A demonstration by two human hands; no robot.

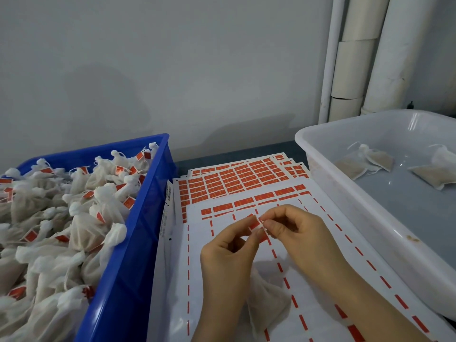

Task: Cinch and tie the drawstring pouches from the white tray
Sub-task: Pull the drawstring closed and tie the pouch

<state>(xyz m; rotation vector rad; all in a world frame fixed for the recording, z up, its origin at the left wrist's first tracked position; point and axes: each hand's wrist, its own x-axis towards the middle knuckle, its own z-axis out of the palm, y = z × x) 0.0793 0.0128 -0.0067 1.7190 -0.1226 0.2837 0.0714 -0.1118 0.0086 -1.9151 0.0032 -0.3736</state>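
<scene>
Several sticker sheets (222, 183) | blue crate (138, 243) left | white tray (345, 193) right | grey wall (172, 70)

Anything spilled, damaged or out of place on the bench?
Nothing is spilled or torn. Only a small brown stain on the near rim of the white tray stands out, and the label sheets lie fanned unevenly.

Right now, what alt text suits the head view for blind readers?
The left hand and right hand pinch a red sticker near a pouch on sticker sheets. A blue bin of tied pouches stands left, a white tray right.
</scene>
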